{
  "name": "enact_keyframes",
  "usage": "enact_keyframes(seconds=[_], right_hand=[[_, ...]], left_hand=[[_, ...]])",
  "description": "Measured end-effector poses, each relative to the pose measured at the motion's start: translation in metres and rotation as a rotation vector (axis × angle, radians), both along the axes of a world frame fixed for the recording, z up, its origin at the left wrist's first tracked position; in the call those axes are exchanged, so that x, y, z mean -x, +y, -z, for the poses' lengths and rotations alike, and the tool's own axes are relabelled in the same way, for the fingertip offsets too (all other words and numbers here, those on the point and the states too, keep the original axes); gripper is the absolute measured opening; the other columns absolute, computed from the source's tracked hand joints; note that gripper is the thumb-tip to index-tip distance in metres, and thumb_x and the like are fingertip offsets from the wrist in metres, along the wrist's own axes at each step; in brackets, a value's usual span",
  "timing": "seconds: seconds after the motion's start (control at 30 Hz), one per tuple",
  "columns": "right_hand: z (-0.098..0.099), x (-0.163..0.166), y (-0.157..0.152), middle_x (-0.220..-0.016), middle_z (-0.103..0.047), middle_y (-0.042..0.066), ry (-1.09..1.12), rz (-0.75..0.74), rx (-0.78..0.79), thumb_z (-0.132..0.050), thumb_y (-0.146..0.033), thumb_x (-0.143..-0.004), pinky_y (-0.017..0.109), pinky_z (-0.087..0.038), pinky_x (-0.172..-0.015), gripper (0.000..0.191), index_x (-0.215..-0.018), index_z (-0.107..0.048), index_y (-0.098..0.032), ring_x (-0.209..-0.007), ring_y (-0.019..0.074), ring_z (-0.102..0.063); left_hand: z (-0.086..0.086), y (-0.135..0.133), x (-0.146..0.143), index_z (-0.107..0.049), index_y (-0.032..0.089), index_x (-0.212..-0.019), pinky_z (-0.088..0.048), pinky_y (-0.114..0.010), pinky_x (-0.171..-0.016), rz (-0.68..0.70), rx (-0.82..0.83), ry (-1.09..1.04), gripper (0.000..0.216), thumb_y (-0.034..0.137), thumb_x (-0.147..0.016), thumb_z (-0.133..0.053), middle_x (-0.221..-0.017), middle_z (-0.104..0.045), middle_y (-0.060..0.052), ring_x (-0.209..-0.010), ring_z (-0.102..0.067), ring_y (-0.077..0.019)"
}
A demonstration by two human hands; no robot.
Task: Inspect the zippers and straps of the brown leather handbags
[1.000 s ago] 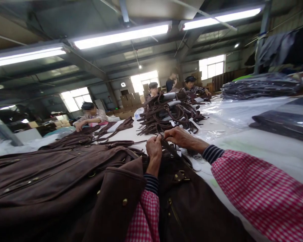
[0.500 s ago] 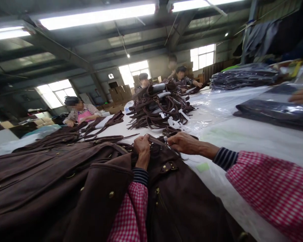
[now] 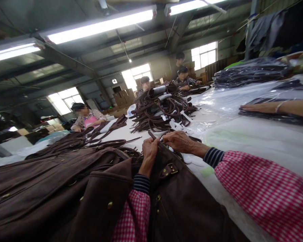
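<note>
- Brown, leather-like, brass-studded garment (image 3: 189, 198) is draped below left grip (image 3: 149, 148) and right grip (image 3: 178, 141).
- Narrow strap (image 3: 152, 135) is pinched in the left; the right is curled, its hold unclear.

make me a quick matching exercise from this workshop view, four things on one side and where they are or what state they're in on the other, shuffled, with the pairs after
Things
1. brown jacket
2. pile of brown straps
3. left hand
4. co-worker's hand

Places and states
A. closed on a brown strip
B. resting on a dark plastic-wrapped bundle at the right
C. spread across the foreground
D. heaped on the white table, mid-picture

Pairs
1-C, 2-D, 3-A, 4-B
</note>
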State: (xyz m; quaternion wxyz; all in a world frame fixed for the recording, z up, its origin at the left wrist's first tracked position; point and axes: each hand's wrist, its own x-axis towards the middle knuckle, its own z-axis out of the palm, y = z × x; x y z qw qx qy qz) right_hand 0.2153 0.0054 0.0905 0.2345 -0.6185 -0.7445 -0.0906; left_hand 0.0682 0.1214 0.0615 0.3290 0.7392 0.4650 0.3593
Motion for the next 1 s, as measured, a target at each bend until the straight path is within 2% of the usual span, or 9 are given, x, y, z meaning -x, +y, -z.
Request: enact_keyframes(seconds=[0.13, 0.27, 0.4, 0.53, 0.6, 0.7, 0.77, 0.9, 1.0], right_hand=[[0.003, 0.000, -0.026, -0.080, -0.068, 0.003, 0.005, -0.077, 0.057, -0.058, -0.012, -0.085, 0.026, -0.027, -0.062, 0.011, -0.081, -0.065, -0.018, -0.074, 0.0159, -0.058], [0.011, -0.005, -0.074, -0.064, -0.057, -0.004, 0.163, -0.197, 0.176, -0.059, -0.011, -0.084, 0.024, -0.028, -0.061, 0.014, -0.071, -0.058, -0.018, -0.061, 0.0112, -0.052], [0.017, -0.008, -0.110, -0.069, -0.061, -0.003, 0.311, -0.214, 0.220, -0.059, -0.017, -0.090, 0.024, -0.033, -0.064, 0.015, -0.075, -0.063, -0.019, -0.064, 0.0124, -0.054], [0.020, -0.007, -0.120, -0.080, -0.067, 0.001, 0.261, -0.117, 0.177, -0.063, -0.019, -0.091, 0.026, -0.038, -0.074, 0.010, -0.084, -0.070, -0.021, -0.078, 0.0169, -0.060], [0.022, -0.006, -0.123, -0.084, -0.067, 0.002, 0.208, -0.099, 0.168, -0.062, -0.019, -0.093, 0.027, -0.039, -0.076, 0.012, -0.086, -0.071, -0.022, -0.083, 0.0182, -0.060], [0.027, -0.007, -0.128, -0.084, -0.065, 0.003, 0.170, -0.115, 0.166, -0.058, -0.018, -0.096, 0.027, -0.039, -0.076, 0.015, -0.087, -0.070, -0.022, -0.084, 0.0182, -0.059], [0.032, -0.009, -0.130, -0.083, -0.064, 0.002, 0.192, -0.126, 0.146, -0.058, -0.018, -0.097, 0.027, -0.038, -0.075, 0.015, -0.088, -0.070, -0.022, -0.083, 0.0179, -0.058], [0.044, -0.013, -0.128, -0.081, -0.064, 0.002, 0.256, -0.160, 0.084, -0.058, -0.018, -0.097, 0.026, -0.036, -0.073, 0.015, -0.089, -0.069, -0.021, -0.082, 0.0173, -0.057], [0.049, -0.015, -0.127, -0.084, -0.064, 0.002, 0.254, -0.162, 0.061, -0.058, -0.018, -0.097, 0.026, -0.035, -0.071, 0.013, -0.089, -0.069, -0.020, -0.081, 0.0169, -0.056]], left_hand=[[0.003, 0.002, 0.008, -0.063, 0.019, -0.060, -0.036, -0.026, -0.054, -0.103, -0.023, 0.039, 0.037, 0.050, -0.081, -0.060, -0.052, -0.060, -0.002, -0.057, -0.056, -0.0185], [0.008, 0.006, 0.013, -0.060, 0.020, -0.058, -0.034, -0.028, -0.054, -0.160, -0.023, 0.091, 0.037, 0.048, -0.083, -0.057, -0.053, -0.059, -0.001, -0.055, -0.054, -0.0181], [0.010, 0.005, 0.012, -0.058, 0.020, -0.060, -0.032, -0.027, -0.055, -0.100, -0.047, 0.162, 0.040, 0.050, -0.086, -0.057, -0.055, -0.057, 0.000, -0.058, -0.054, -0.0180], [0.000, -0.005, 0.009, -0.055, 0.020, -0.061, -0.032, -0.027, -0.060, -0.070, -0.130, 0.251, 0.040, 0.048, -0.090, -0.055, -0.062, -0.059, -0.002, -0.067, -0.057, -0.0205], [-0.009, -0.012, 0.008, -0.060, 0.020, -0.072, -0.033, -0.028, -0.063, -0.069, -0.176, 0.296, 0.032, 0.046, -0.091, -0.057, -0.073, -0.064, -0.004, -0.075, -0.060, -0.0227], [-0.029, -0.027, 0.002, -0.063, 0.022, -0.101, -0.036, -0.028, -0.071, -0.045, -0.272, 0.340, 0.021, 0.039, -0.090, -0.062, -0.097, -0.071, -0.006, -0.089, -0.062, -0.0240], [-0.047, -0.043, -0.003, -0.063, 0.024, -0.108, -0.036, -0.028, -0.074, 0.016, -0.343, 0.378, 0.022, 0.036, -0.090, -0.063, -0.100, -0.071, -0.004, -0.090, -0.062, -0.0224], [-0.081, -0.089, -0.012, -0.069, 0.024, -0.090, -0.035, -0.027, -0.070, 0.327, -0.475, 0.550, 0.016, 0.038, -0.094, -0.061, -0.080, -0.069, -0.001, -0.076, -0.060, -0.0202], [-0.087, -0.125, -0.006, -0.070, 0.025, -0.093, -0.036, -0.029, -0.072, 0.492, -0.496, 0.721, 0.018, 0.036, -0.098, -0.056, -0.079, -0.067, -0.003, -0.077, -0.061, -0.0219]])
